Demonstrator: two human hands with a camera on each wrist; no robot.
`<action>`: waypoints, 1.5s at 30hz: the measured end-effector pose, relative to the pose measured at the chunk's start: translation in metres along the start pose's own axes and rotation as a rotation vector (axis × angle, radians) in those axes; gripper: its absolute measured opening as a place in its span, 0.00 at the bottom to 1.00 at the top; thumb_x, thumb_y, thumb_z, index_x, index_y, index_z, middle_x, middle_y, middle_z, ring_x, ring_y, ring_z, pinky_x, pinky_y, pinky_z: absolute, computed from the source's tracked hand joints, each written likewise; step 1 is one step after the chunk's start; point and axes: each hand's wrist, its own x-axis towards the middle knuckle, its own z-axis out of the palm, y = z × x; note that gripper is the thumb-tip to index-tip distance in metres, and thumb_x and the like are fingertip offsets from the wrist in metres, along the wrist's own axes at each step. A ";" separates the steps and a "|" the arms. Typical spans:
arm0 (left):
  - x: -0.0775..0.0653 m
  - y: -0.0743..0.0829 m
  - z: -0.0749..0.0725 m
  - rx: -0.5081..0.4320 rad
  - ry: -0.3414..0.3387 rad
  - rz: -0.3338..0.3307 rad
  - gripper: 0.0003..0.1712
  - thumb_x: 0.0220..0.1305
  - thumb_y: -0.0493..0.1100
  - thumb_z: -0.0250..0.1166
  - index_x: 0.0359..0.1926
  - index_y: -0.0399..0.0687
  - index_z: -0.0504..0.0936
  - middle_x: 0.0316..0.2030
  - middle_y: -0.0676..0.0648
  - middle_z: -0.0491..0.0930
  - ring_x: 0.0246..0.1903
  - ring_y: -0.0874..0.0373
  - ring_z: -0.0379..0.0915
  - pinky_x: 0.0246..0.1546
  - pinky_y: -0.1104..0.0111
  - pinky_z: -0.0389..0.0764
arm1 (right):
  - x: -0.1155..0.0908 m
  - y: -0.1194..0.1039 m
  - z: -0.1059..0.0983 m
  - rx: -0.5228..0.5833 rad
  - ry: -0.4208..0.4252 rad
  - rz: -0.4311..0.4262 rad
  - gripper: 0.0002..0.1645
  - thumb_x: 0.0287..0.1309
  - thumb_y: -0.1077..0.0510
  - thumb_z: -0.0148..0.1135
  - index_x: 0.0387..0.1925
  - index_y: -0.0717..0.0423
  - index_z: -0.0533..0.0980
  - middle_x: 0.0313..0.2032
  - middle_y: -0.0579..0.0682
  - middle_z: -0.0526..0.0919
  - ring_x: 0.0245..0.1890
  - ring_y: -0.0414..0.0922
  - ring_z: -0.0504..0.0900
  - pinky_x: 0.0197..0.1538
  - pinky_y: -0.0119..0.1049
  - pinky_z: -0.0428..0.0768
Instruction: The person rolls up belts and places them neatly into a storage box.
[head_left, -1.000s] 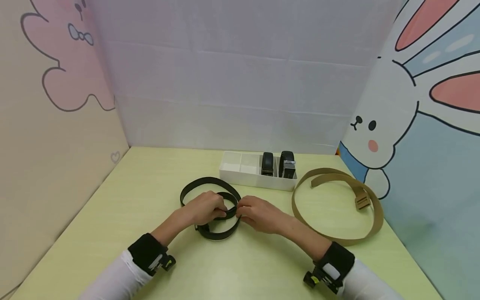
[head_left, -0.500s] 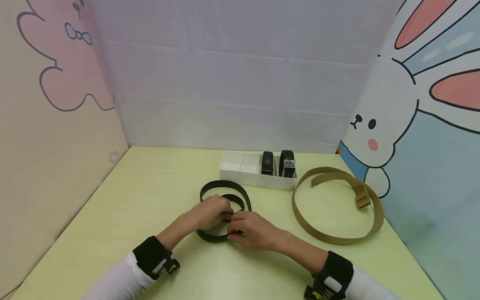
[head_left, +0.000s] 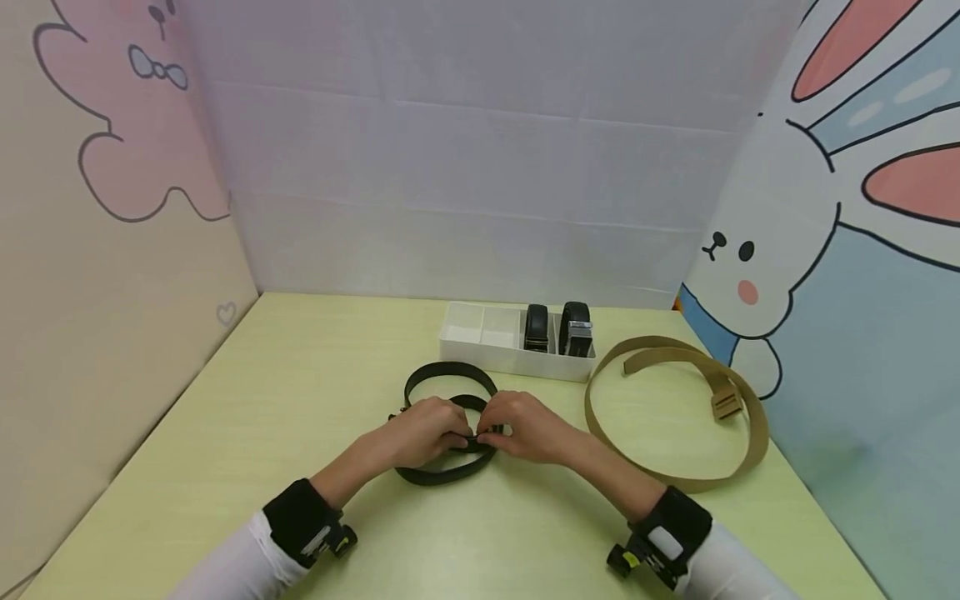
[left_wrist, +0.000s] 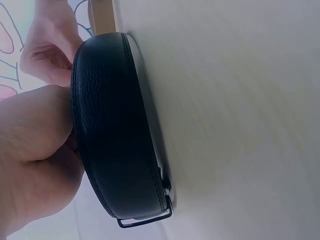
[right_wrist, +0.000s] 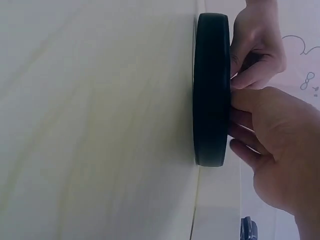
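Note:
A black leather belt [head_left: 442, 367] stands on its edge on the table, wound into a loose outer loop with a smaller coil inside. My left hand [head_left: 429, 433] pinches the inner coil between thumb and fingers. From the right, my right hand [head_left: 525, 427] pinches the same coil, fingertips close to those of the left. In the left wrist view the stitched outer band of the belt [left_wrist: 107, 115] rises before the hands, its metal buckle frame [left_wrist: 145, 221] at the lower end. The right wrist view has the band [right_wrist: 211, 90] hiding part of the fingertips.
Behind the belt, a white divided box [head_left: 517, 360] holds two rolled black belts [head_left: 536, 327], in its right-hand compartments. A tan webbing belt [head_left: 757, 433] with a plastic buckle [head_left: 725, 402] lies in a wide loop on the right. Printed walls [head_left: 465, 167] bound the table.
The black belt and my left hand have shifted right. My right hand dipped toward me along the coil, then came back up and away, still at the inner coil.

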 end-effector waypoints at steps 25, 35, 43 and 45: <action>-0.003 0.056 0.002 0.071 0.031 -0.013 0.15 0.69 0.42 0.81 0.27 0.52 0.85 0.25 0.58 0.77 0.28 0.72 0.62 0.33 0.79 0.67 | 0.002 -0.005 -0.003 0.015 -0.124 0.093 0.09 0.69 0.68 0.74 0.41 0.54 0.94 0.34 0.47 0.91 0.36 0.41 0.88 0.44 0.29 0.85; -0.018 0.044 -0.003 -0.013 -0.071 -0.014 0.21 0.62 0.28 0.77 0.22 0.52 0.77 0.23 0.60 0.65 0.28 0.70 0.55 0.33 0.77 0.63 | -0.006 0.003 -0.016 0.052 -0.195 0.128 0.07 0.72 0.66 0.74 0.36 0.53 0.91 0.35 0.46 0.91 0.36 0.39 0.88 0.45 0.32 0.85; -0.051 0.006 -0.027 0.117 -0.053 -0.062 0.14 0.63 0.26 0.80 0.35 0.51 0.96 0.37 0.54 0.94 0.41 0.60 0.90 0.47 0.67 0.90 | -0.021 0.011 -0.027 0.127 -0.217 0.162 0.07 0.73 0.66 0.72 0.37 0.54 0.89 0.37 0.46 0.91 0.36 0.35 0.85 0.46 0.32 0.84; -0.056 -0.004 -0.031 0.153 -0.032 -0.059 0.13 0.62 0.27 0.81 0.36 0.51 0.97 0.38 0.53 0.94 0.43 0.57 0.90 0.49 0.64 0.91 | -0.024 0.011 -0.028 0.144 -0.220 0.161 0.07 0.73 0.66 0.72 0.37 0.54 0.89 0.37 0.46 0.91 0.36 0.34 0.85 0.47 0.32 0.84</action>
